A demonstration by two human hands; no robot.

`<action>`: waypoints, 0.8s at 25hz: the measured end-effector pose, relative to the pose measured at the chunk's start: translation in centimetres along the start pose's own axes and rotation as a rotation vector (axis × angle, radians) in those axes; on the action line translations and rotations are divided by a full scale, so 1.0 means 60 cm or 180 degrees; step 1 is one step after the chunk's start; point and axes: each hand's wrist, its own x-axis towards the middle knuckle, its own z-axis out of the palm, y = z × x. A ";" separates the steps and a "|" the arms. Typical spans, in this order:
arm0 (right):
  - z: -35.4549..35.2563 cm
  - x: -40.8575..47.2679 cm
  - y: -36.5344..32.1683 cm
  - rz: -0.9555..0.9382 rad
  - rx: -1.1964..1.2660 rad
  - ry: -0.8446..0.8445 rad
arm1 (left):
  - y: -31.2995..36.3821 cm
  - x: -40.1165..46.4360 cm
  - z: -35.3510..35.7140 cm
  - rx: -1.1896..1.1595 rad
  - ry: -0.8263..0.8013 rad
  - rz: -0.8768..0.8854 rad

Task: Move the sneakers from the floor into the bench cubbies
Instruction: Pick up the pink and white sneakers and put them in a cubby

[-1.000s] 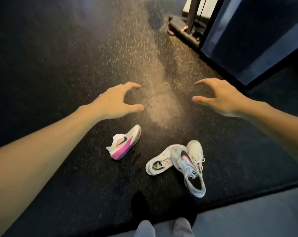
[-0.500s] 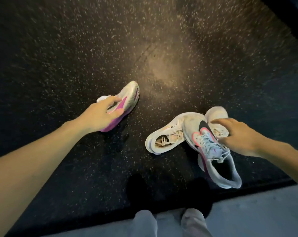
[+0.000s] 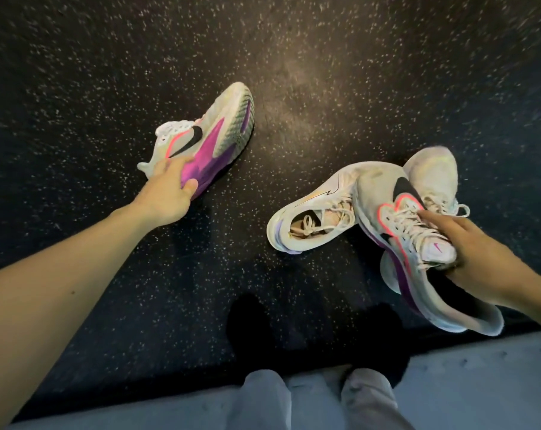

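Note:
A white sneaker with a pink and purple sole point(image 3: 213, 131) lies on its side on the dark speckled floor at centre left. My left hand point(image 3: 169, 189) grips its heel end, thumb against the sole. At right, my right hand point(image 3: 467, 243) grips a second white sneaker with a pink outline point(image 3: 415, 243) at its tongue and laces; its heel points toward me. Two more white sneakers lie beside it: one point(image 3: 312, 218) with its opening facing up, one point(image 3: 433, 175) behind it, partly hidden. No bench cubbies are in view.
Black rubber flooring with pale flecks point(image 3: 294, 72) fills most of the view. A lighter grey floor strip point(image 3: 480, 383) runs along the bottom edge. My legs in grey trousers point(image 3: 315, 401) and two dark shadows stand at bottom centre.
The view has dropped closer to the floor. My left hand has closed on the pink-soled sneaker's heel. My right hand has taken hold of the outlined sneaker's tongue.

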 end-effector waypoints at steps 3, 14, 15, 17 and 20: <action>0.006 0.003 0.005 0.0079 -0.0131 0.0155 | -0.002 0.012 0.017 -0.0447 0.0211 -0.0526; 0.008 -0.004 -0.005 0.0176 -0.0036 0.0506 | -0.024 0.056 0.007 -0.0527 0.0888 -0.1586; 0.010 -0.006 -0.006 0.0252 0.0078 0.0591 | -0.024 0.050 0.007 -0.0499 0.0948 -0.1589; 0.017 -0.014 -0.003 0.0477 0.0302 0.0745 | -0.026 0.036 0.012 -0.0300 0.0909 -0.1580; 0.025 -0.023 0.002 0.0867 0.0274 0.0741 | -0.023 0.009 0.018 0.0574 0.0676 -0.1426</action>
